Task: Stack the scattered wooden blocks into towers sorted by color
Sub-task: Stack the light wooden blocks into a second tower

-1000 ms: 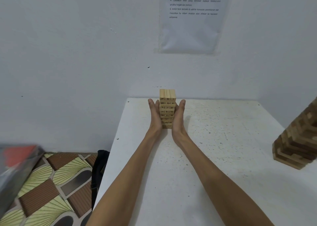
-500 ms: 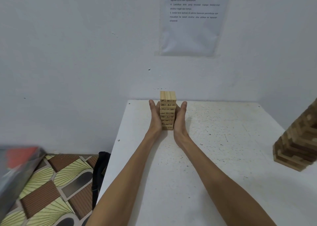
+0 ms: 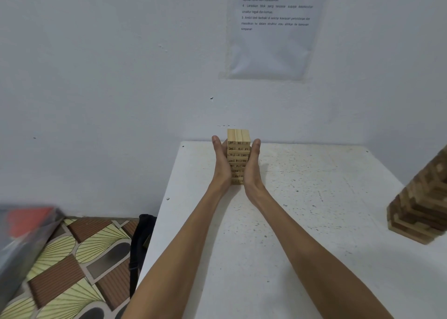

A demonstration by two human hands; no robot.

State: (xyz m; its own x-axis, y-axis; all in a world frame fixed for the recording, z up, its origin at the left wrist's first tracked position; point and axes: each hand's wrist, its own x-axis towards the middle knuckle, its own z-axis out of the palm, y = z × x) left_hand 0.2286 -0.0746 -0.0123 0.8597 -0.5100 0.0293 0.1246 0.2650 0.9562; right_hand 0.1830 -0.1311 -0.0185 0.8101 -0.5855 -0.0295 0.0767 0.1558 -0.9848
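A tower of light wooden blocks (image 3: 238, 146) with printed numbers stands near the far edge of the white table (image 3: 302, 197). My left hand (image 3: 221, 165) lies flat against the tower's left side, fingers straight and pointing away from me. My right hand (image 3: 252, 167) presses flat on its right side the same way. Both palms squeeze the tower between them. At the right edge of the view stands a taller, darker brown block tower (image 3: 420, 205), partly cut off by the frame.
A white wall runs right behind the table, with a printed sheet (image 3: 275, 28) taped on it. Left of the table are a black bag (image 3: 142, 241), a patterned floor (image 3: 72, 270) and a blurred grey and red object (image 3: 21, 231).
None of the blocks or hands has shifted on the table; only the camera view has tilted slightly.
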